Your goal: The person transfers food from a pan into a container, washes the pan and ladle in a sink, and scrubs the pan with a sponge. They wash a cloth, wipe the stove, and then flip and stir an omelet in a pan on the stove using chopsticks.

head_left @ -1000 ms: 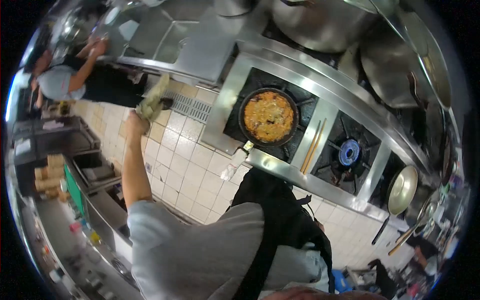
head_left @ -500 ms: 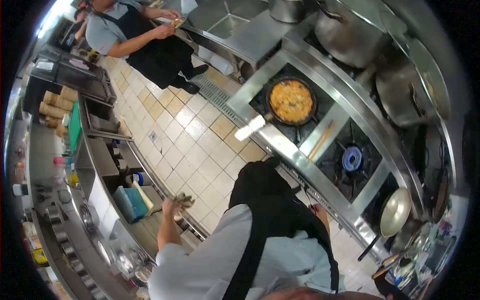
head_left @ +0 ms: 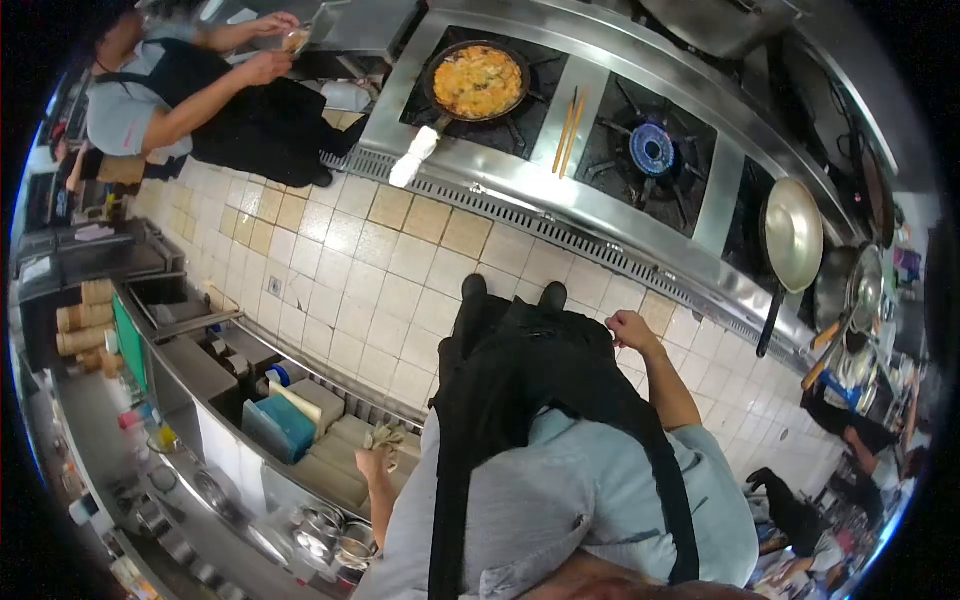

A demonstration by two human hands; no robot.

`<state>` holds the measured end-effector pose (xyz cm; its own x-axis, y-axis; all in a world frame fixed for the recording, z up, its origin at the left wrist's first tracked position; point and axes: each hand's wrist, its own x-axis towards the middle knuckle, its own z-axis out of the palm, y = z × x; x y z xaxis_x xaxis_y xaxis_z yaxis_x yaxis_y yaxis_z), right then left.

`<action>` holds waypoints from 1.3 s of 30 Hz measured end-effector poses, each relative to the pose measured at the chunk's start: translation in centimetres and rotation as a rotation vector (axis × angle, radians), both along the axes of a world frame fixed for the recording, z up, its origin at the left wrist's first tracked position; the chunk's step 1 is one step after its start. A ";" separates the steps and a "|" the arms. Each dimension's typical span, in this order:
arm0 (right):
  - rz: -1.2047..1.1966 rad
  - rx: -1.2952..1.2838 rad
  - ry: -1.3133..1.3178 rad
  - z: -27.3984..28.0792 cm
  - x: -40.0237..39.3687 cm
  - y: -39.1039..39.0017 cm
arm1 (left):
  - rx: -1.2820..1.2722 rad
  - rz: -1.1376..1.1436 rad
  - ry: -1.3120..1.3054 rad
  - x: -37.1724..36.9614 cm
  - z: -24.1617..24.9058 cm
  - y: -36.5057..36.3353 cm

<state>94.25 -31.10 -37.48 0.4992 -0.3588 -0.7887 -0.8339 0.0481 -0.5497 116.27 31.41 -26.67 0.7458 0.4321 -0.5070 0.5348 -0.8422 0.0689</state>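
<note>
In my left hand (head_left: 374, 462), low at my side by the counter, is a crumpled greyish-beige cloth (head_left: 385, 438), its end sticking out past my closed fingers. My right hand (head_left: 631, 330) hangs beside my black apron (head_left: 530, 350) with the fingers curled in. Whatever it may hold is hidden. In front of me on the stove (head_left: 530, 155), a frying pan (head_left: 434, 88) carries an orange-yellow cooked mixture (head_left: 478, 82). White cloth (head_left: 413, 157) wraps the pan's handle, which points out over the stove's front edge. Neither hand touches the pan.
Chopsticks (head_left: 569, 132) lie between burners, beside a lit blue flame (head_left: 652, 149). A second pan (head_left: 792, 235) rests at the right, its handle jutting past the edge. A co-worker (head_left: 190, 105) stands at the left. Behind me runs a counter (head_left: 215, 440) with metal bowls.
My view has turned, so the stove sits further left and higher. My right hand now shows more fully beside the apron. The cloth is still in my left hand.
</note>
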 end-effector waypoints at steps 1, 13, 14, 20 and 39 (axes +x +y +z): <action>-0.014 -0.006 -0.004 0.5 0.1 0.9 | -0.025 -0.052 0.029 1.6 -0.4 0.2; 0.039 -0.252 -0.209 7.7 11.7 8.8 | -0.424 -0.476 -0.168 20.6 0.9 -7.6; 0.043 -0.279 -0.235 8.1 12.8 9.2 | -0.426 -0.455 -0.201 21.2 1.0 -7.5; -0.026 -0.259 -0.226 8.9 14.7 12.5 | -0.489 -0.493 -0.200 23.7 1.6 -9.3; 0.244 -0.481 -0.386 -7.4 6.1 9.4 | -0.337 -0.160 0.347 16.1 -1.2 -0.6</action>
<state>100.32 -21.66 -44.84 0.8252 -0.4673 -0.3172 -0.5289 -0.4422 -0.7244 132.32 30.85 -27.89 0.5522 0.0963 -0.8281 0.4406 -0.8770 0.1918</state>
